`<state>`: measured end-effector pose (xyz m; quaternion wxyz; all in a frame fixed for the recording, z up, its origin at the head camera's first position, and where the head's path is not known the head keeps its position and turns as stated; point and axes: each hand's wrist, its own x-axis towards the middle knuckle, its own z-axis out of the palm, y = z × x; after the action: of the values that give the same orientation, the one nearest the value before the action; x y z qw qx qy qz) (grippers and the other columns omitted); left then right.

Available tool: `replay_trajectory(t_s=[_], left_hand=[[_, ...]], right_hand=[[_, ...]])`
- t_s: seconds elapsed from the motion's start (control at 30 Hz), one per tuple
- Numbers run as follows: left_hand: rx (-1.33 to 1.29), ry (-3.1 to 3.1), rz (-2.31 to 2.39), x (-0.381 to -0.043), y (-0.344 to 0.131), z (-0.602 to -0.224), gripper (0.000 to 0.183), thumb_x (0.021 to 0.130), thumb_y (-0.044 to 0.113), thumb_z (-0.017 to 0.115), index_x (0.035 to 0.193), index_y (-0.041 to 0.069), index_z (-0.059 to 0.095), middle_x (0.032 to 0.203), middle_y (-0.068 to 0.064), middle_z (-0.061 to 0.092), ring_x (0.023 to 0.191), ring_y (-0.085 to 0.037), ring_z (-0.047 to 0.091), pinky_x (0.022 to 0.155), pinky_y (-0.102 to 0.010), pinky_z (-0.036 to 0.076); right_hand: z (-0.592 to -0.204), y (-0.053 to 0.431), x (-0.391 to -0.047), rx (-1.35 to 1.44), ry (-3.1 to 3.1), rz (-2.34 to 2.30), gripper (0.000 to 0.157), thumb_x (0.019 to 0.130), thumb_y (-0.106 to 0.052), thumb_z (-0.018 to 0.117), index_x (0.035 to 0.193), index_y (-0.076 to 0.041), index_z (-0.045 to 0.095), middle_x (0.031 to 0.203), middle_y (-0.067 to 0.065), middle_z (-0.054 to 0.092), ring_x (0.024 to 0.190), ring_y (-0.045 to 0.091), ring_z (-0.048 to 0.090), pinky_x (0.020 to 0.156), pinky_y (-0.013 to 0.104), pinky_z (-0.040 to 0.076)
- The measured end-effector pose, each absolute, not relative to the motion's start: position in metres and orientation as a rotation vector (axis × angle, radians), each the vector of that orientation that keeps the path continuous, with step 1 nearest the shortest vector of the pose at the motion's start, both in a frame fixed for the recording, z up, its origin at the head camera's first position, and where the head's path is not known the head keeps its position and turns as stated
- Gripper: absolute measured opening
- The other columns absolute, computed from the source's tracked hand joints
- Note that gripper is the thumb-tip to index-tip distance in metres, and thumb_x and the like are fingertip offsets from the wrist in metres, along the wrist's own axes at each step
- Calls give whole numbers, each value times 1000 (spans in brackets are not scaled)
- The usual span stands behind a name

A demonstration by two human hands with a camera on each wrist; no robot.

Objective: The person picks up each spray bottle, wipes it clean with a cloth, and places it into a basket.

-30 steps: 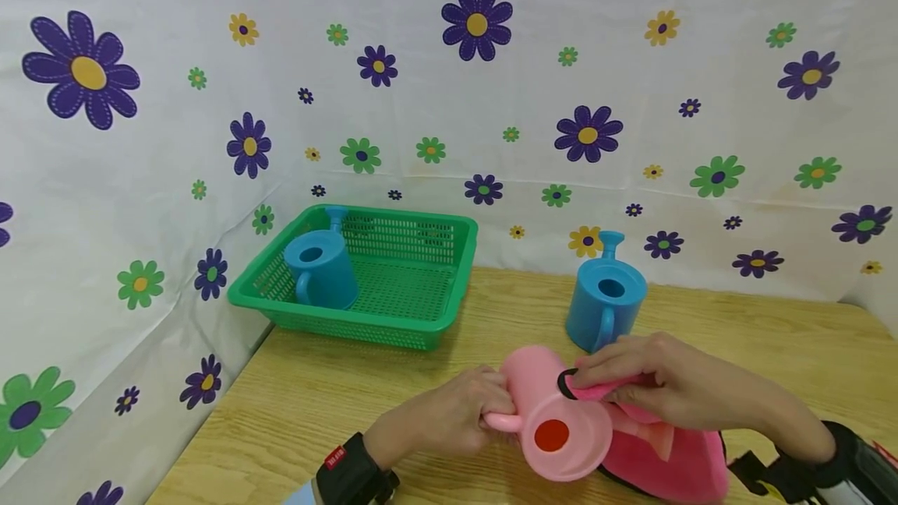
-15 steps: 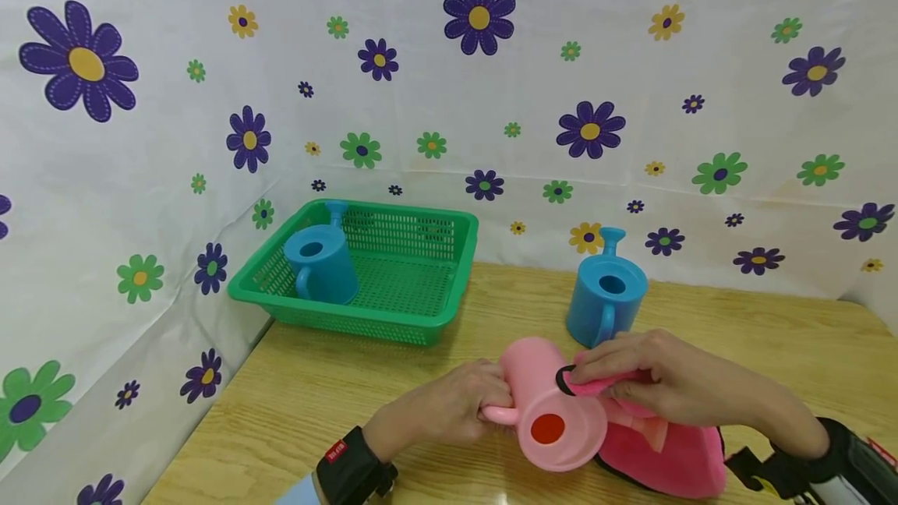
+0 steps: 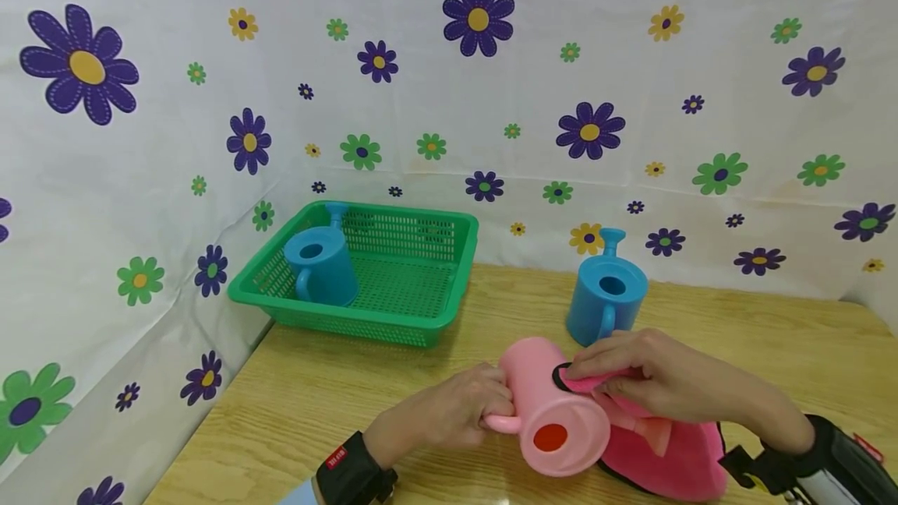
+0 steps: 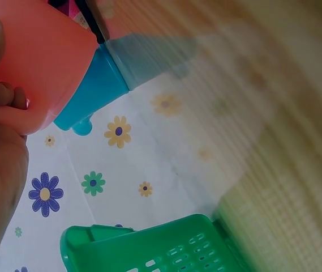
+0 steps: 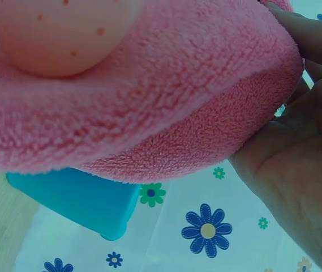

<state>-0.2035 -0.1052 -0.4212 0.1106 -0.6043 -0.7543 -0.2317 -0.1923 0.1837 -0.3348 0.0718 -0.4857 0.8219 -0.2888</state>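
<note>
My left hand [image 3: 459, 407] grips the handle of a pink watering can [image 3: 536, 384]. The can is tilted, with its red-looking opening facing me and its spout pointing right. In the left wrist view my fingers curl through the handle of the pink can [image 4: 42, 51]. My right hand [image 3: 662, 376] pinches a fuzzy pink cloth [image 3: 673, 466] with a black edge and presses it against the can's side near the top. Much of the cloth hangs below and behind the spout. In the right wrist view the cloth [image 5: 177, 107] lies alongside the dotted sprinkler head [image 5: 64, 34].
A blue watering can [image 3: 606, 302] stands on the wooden table [image 3: 337, 404] just behind my right hand. At the back left, a green basket [image 3: 393, 326] holds another blue watering can [image 3: 326, 267]. A flowered white sheet [image 3: 421, 100] hangs behind the table.
My right hand and the cloth have shifted slightly left over the pink can's side. The left hand keeps its hold, and the can has barely moved.
</note>
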Motion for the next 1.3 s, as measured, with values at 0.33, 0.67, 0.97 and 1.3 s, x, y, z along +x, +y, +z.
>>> replay_trajectory(t_s=[0.33,0.67,0.97,1.3], left_hand=[[-1851,-2116,-670,-198,-100,-419,41,67,-13,66,58,12,36,61,3,34,70,-11,37,65,-22,26],[-1843,-2187,-610,-183,-96,-412,38,68,-12,65,59,14,39,62,4,37,72,-10,37,69,-21,32],[-1836,-2165,-665,-181,-97,-413,37,63,-16,63,60,13,40,61,4,37,71,-11,37,69,-23,31],[-1816,-2148,-707,-186,-102,-415,37,61,-17,58,62,13,38,63,3,33,73,-11,36,71,-23,31]], right_hand=[[-345,188,-204,-1443,2511,-884,49,84,10,64,126,-13,66,122,5,69,111,21,61,79,37,60],[-351,194,-214,-1316,2569,-879,47,87,7,62,127,-16,65,123,2,69,110,17,60,79,35,59],[-351,193,-214,-1323,2547,-905,44,88,6,64,127,-12,65,120,5,70,103,16,62,75,32,59],[-346,194,-209,-1313,2449,-943,47,86,9,64,127,-14,66,123,6,68,106,17,62,73,29,60]])
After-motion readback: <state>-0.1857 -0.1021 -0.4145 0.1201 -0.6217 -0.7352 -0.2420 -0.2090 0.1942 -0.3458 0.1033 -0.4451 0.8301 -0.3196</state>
